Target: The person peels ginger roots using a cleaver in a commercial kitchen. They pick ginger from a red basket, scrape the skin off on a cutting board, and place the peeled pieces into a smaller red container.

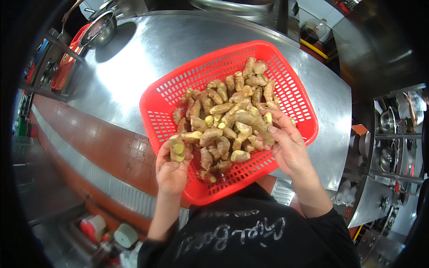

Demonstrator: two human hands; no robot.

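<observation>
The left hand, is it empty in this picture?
No, the left hand holds a piece of ginger with yellow cut faces showing, at the edge of the red basket.

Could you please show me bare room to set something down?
The steel table is bare between the metal bowl and red basket, and along the basket's right side. Inside the basket, ginger pieces crowd the middle.

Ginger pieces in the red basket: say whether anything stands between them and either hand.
Nothing visible does: the left hand holds a cut piece, the right hand a long curved piece, and the red basket has no lid.
</observation>
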